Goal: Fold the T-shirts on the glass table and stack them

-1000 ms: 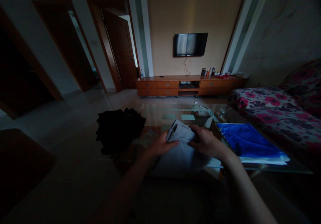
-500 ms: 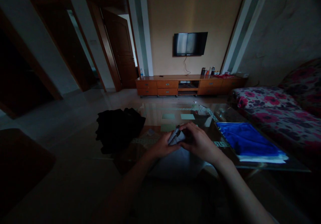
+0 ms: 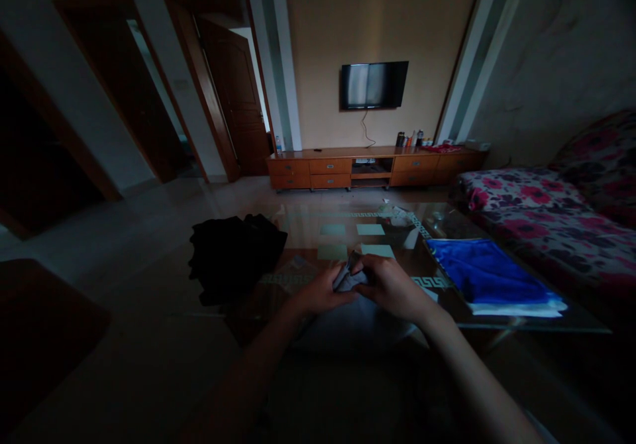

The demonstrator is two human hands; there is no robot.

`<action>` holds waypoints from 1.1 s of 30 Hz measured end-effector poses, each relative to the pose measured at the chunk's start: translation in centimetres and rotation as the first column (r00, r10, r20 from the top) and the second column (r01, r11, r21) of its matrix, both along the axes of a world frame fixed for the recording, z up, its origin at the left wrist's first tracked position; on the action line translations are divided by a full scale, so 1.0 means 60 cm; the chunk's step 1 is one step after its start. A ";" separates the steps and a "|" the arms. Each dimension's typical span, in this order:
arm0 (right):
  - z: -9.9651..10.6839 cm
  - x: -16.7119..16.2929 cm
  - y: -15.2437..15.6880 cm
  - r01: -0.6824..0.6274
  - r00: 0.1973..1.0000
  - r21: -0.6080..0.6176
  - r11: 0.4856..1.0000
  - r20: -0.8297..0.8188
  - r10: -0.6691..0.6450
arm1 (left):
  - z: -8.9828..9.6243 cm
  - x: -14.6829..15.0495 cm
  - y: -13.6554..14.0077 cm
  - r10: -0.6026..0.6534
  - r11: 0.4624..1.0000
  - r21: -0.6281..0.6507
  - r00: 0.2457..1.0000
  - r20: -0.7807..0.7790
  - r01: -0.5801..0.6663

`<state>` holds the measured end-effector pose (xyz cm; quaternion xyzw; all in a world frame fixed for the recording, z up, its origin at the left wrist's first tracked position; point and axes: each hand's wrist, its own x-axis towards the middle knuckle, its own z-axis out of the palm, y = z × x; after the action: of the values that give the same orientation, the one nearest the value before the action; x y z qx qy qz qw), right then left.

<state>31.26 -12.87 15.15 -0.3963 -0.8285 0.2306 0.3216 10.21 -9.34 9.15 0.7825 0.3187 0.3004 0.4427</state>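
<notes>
A grey piece of cloth, perhaps a garment, hangs from both of my hands above the near edge of the glass table. My left hand is closed on its gathered upper edge. Close beside it, my right hand pinches the same bunched edge between thumb and fingers. The lower part of the cloth fades into shadow, so its exact kind cannot be made out. Left of my hands lies a dark heap of black cloth. To the right, folded blue cloth rests flat on a white layer.
The glass coffee table has a key-pattern border. A crumpled plastic bag lies at its far side. Beyond stands a low wooden TV cabinet under a wall television. A floral sofa borders the right.
My right hand has lowered slightly, and its fingers have closed in on the grey cloth's edge. The left hand keeps its hold. The view has shifted a little.
</notes>
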 end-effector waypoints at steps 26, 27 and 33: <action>-0.025 0.039 0.020 0.013 0.992 -0.232 0.973 0.121 0.016 | 0.022 -0.026 0.004 0.055 0.997 -0.053 0.998 0.011 -0.054; -0.026 0.042 0.018 0.018 0.994 -0.230 0.973 0.113 0.008 | 0.026 -0.026 0.003 0.068 0.997 -0.033 0.998 0.003 -0.068; -0.028 0.085 0.009 0.068 0.988 -0.243 0.967 0.148 -0.033 | 0.040 -0.043 0.006 0.129 0.991 -0.016 0.991 -0.039 -0.130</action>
<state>36.36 -12.33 13.44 -0.4698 -0.8037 0.2950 0.2151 7.60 -8.98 11.55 0.7617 0.3798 0.3106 0.4232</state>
